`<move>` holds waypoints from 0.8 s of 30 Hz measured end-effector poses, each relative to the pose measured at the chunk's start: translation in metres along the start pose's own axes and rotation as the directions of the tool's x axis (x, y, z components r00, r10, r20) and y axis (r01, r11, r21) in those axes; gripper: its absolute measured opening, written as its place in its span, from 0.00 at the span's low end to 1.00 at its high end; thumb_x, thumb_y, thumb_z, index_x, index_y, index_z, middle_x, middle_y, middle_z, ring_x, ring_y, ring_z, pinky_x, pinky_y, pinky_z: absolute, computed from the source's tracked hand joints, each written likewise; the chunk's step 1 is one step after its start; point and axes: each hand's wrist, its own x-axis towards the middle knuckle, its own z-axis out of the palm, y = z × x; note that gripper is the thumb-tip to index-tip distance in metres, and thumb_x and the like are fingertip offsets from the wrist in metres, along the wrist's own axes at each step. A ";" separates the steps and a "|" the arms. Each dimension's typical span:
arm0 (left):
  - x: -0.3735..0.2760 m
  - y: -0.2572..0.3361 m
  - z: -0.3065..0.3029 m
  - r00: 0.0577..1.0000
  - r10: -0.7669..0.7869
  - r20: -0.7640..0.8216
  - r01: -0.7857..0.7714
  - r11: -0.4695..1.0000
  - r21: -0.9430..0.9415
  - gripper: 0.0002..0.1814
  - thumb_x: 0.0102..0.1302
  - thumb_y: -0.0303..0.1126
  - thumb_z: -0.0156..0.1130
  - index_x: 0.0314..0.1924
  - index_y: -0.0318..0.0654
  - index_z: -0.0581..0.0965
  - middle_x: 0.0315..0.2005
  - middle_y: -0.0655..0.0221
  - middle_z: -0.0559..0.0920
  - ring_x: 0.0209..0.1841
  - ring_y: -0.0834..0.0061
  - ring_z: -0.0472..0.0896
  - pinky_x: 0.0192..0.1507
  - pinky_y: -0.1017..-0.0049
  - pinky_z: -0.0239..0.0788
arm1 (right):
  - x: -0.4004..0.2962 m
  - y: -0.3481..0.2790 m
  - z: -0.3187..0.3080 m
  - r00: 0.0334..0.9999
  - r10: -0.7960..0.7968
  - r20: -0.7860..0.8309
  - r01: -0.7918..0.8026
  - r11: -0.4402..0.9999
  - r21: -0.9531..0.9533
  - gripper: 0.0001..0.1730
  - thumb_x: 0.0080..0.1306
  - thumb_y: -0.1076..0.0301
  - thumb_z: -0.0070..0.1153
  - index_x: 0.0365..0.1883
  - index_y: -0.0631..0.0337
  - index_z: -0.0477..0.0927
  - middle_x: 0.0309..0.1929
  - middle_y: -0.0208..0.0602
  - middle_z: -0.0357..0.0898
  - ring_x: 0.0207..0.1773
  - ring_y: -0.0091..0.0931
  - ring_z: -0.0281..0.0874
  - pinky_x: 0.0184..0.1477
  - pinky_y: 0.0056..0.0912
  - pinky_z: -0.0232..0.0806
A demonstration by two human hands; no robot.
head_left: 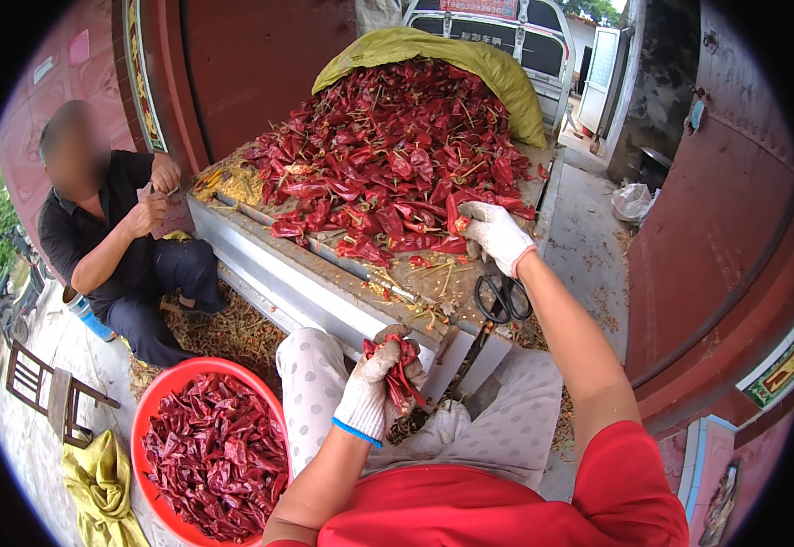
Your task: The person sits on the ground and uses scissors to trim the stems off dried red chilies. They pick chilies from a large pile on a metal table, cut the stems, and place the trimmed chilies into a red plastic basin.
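My left hand (384, 372), in a white knit glove with a blue cuff, is closed around several dried red chili peppers (403, 379) above my lap. My right hand (496, 234), gloved too, is at the front right of a large heap of dried chili peppers (397, 150). Its fingertips pinch one red pepper (452, 213). Below that wrist are the black handles of a pair of scissors (503, 299), whose blades point down at the edge of the truck bed (431, 290). At my left, a red plastic basin (142, 417) holds many dried peppers.
A yellow-green woven sack (431, 44) lies open behind the heap. Loose seeds (243, 178) and stems litter the bed. Another person (116, 232) sits at the left, hands raised. Near the basin are a wooden stool (60, 400) and a folded sack (102, 485). Maroon metal doors (718, 219) flank the truck.
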 end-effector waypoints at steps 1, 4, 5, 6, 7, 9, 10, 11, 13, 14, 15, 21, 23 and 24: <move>0.000 0.001 -0.001 1.000 -0.013 0.003 0.013 1.000 0.009 0.22 0.62 0.36 0.73 0.53 0.43 0.75 0.35 0.67 0.78 0.30 0.71 0.76 0.36 0.69 0.69 | -0.005 -0.005 0.000 0.995 0.103 -0.004 -0.102 0.987 0.120 0.17 0.70 0.69 0.57 0.56 0.63 0.80 0.37 0.33 0.82 0.28 0.21 0.78 0.27 0.25 0.68; -0.003 0.004 0.000 0.999 -0.033 0.000 0.033 0.999 0.039 0.25 0.62 0.34 0.73 0.57 0.43 0.74 0.35 0.66 0.78 0.30 0.70 0.76 0.35 0.69 0.70 | -0.010 0.001 0.001 0.998 0.059 0.007 -0.059 0.975 0.214 0.18 0.69 0.68 0.60 0.57 0.61 0.78 0.34 0.31 0.81 0.20 0.17 0.71 0.18 0.22 0.58; -0.005 0.006 0.004 1.000 -0.028 -0.004 0.028 0.998 0.051 0.27 0.61 0.34 0.73 0.58 0.43 0.73 0.35 0.66 0.78 0.30 0.70 0.76 0.35 0.70 0.70 | -0.014 0.000 -0.001 0.999 0.041 0.028 -0.046 0.973 0.227 0.18 0.68 0.68 0.61 0.56 0.61 0.79 0.33 0.31 0.80 0.20 0.17 0.71 0.18 0.22 0.59; -0.006 0.007 0.007 1.000 -0.024 -0.011 0.024 0.998 0.060 0.28 0.61 0.34 0.73 0.60 0.42 0.73 0.35 0.66 0.78 0.30 0.70 0.76 0.34 0.70 0.70 | -0.019 -0.001 -0.001 0.999 0.005 0.051 -0.018 0.964 0.266 0.17 0.66 0.70 0.63 0.53 0.62 0.80 0.32 0.30 0.81 0.26 0.18 0.76 0.24 0.23 0.65; -0.004 0.007 0.006 1.000 -0.017 0.001 0.017 0.998 0.055 0.29 0.61 0.33 0.73 0.61 0.43 0.72 0.35 0.66 0.78 0.30 0.71 0.76 0.34 0.70 0.70 | -0.025 -0.002 0.000 0.998 -0.040 0.058 0.032 0.991 0.133 0.18 0.65 0.71 0.63 0.53 0.62 0.80 0.33 0.31 0.82 0.28 0.19 0.77 0.28 0.24 0.67; -0.001 0.006 0.003 1.000 -0.003 0.026 0.002 0.999 0.046 0.32 0.61 0.33 0.74 0.64 0.43 0.70 0.35 0.65 0.78 0.30 0.71 0.76 0.33 0.70 0.70 | -0.043 -0.014 0.003 0.985 -0.161 0.063 0.172 0.953 -0.251 0.18 0.63 0.69 0.63 0.52 0.63 0.80 0.35 0.36 0.83 0.33 0.25 0.80 0.36 0.29 0.71; -0.001 0.007 0.003 0.999 -0.004 0.040 0.002 0.999 0.044 0.34 0.61 0.31 0.73 0.66 0.43 0.69 0.35 0.66 0.78 0.29 0.71 0.76 0.33 0.69 0.71 | -0.055 -0.023 0.009 0.972 -0.219 0.081 0.233 0.884 -0.406 0.18 0.63 0.67 0.62 0.51 0.63 0.81 0.36 0.41 0.83 0.36 0.30 0.81 0.39 0.33 0.72; -0.002 0.008 0.003 1.000 0.001 0.024 -0.003 0.998 0.058 0.33 0.61 0.31 0.72 0.65 0.43 0.69 0.35 0.66 0.78 0.29 0.71 0.76 0.33 0.70 0.72 | -0.067 -0.029 0.015 0.960 -0.263 0.096 0.276 0.825 -0.494 0.19 0.62 0.65 0.62 0.50 0.62 0.81 0.37 0.45 0.83 0.39 0.35 0.82 0.43 0.37 0.72; -0.002 0.007 0.006 1.000 0.005 0.009 -0.006 0.997 0.080 0.31 0.61 0.29 0.71 0.64 0.42 0.70 0.35 0.66 0.78 0.29 0.71 0.76 0.32 0.70 0.72 | -0.090 -0.032 0.027 0.947 -0.298 0.121 0.316 0.792 -0.522 0.19 0.63 0.63 0.62 0.49 0.62 0.82 0.37 0.50 0.84 0.41 0.41 0.84 0.46 0.41 0.73; -0.002 0.005 0.007 1.000 -0.002 -0.002 0.002 0.996 0.086 0.30 0.61 0.29 0.70 0.62 0.42 0.71 0.35 0.67 0.79 0.29 0.72 0.76 0.32 0.71 0.72 | -0.100 -0.032 0.032 0.943 -0.309 0.119 0.327 0.804 -0.497 0.18 0.63 0.63 0.61 0.49 0.62 0.82 0.36 0.49 0.84 0.40 0.41 0.84 0.45 0.41 0.74; -0.002 0.005 0.007 1.000 -0.005 -0.016 0.006 0.996 0.094 0.28 0.61 0.28 0.70 0.61 0.41 0.72 0.34 0.67 0.79 0.29 0.72 0.76 0.32 0.72 0.72 | -0.111 -0.033 0.039 0.945 -0.293 0.143 0.325 0.817 -0.477 0.18 0.64 0.62 0.61 0.49 0.62 0.82 0.36 0.49 0.84 0.40 0.41 0.84 0.44 0.41 0.74; -0.004 0.003 0.014 0.996 0.027 -0.083 -0.012 0.985 0.174 0.19 0.61 0.29 0.71 0.50 0.37 0.76 0.32 0.67 0.80 0.28 0.73 0.77 0.32 0.72 0.72 | -0.133 -0.023 0.067 0.877 -0.334 0.345 0.447 0.830 -0.333 0.19 0.66 0.59 0.59 0.49 0.62 0.83 0.39 0.50 0.85 0.43 0.43 0.85 0.49 0.42 0.74; -0.005 0.004 0.010 0.993 0.039 -0.108 -0.020 0.985 0.172 0.18 0.61 0.30 0.71 0.48 0.37 0.76 0.31 0.66 0.80 0.28 0.72 0.77 0.32 0.72 0.72 | -0.121 -0.032 0.060 0.859 -0.314 0.404 0.439 0.858 -0.266 0.19 0.66 0.59 0.59 0.49 0.62 0.82 0.42 0.50 0.84 0.45 0.43 0.84 0.51 0.43 0.74; -0.005 0.004 0.008 0.993 0.034 -0.109 -0.016 0.987 0.159 0.18 0.61 0.31 0.72 0.48 0.36 0.76 0.31 0.65 0.80 0.28 0.72 0.76 0.31 0.72 0.71 | -0.109 -0.029 0.052 0.874 -0.353 0.335 0.456 0.833 -0.312 0.19 0.66 0.60 0.58 0.50 0.61 0.82 0.44 0.50 0.83 0.47 0.44 0.83 0.52 0.44 0.73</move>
